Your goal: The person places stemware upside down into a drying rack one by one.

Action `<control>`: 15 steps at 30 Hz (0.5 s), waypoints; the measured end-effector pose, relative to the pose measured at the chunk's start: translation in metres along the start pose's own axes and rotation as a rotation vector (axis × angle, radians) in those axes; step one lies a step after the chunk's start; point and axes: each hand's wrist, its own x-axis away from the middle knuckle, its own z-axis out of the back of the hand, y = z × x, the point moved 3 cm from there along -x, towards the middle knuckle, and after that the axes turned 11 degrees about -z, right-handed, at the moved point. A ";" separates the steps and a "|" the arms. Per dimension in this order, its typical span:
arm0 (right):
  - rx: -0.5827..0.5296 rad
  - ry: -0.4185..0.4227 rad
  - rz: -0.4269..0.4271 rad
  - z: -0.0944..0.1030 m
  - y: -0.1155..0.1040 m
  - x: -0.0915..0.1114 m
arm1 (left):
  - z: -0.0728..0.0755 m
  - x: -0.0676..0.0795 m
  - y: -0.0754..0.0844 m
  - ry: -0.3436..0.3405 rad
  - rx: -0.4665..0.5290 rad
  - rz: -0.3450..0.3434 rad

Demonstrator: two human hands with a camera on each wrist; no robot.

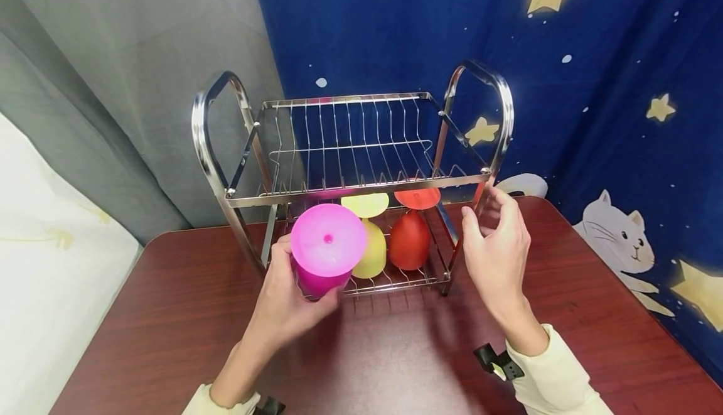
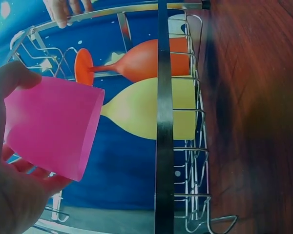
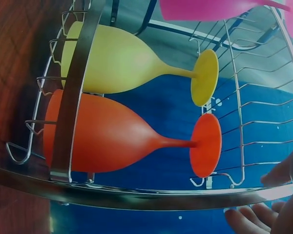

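Note:
In the head view, my left hand (image 1: 290, 299) grips a pink goblet (image 1: 329, 239) held upside down, its round foot facing up, at the front left of a metal dish rack (image 1: 356, 190). The left wrist view shows the thumb and fingers around the pink cup (image 2: 53, 126). On the lower shelf, a yellow goblet (image 1: 369, 255) and a red goblet (image 1: 409, 242) stand upside down side by side. My right hand (image 1: 499, 248) holds the rack's right front post, with the thumb on one side and the fingers on the other.
The upper wire shelf (image 1: 350, 146) lies above the goblets, between two curved metal handles (image 1: 505, 110). The rack stands on a reddish-brown table (image 1: 390, 352). Behind it hang a grey curtain (image 1: 186, 57) and a blue curtain with stars (image 1: 384, 32).

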 end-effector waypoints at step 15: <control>0.030 -0.003 0.016 -0.001 0.000 -0.001 | -0.003 0.001 -0.010 -0.026 0.086 0.060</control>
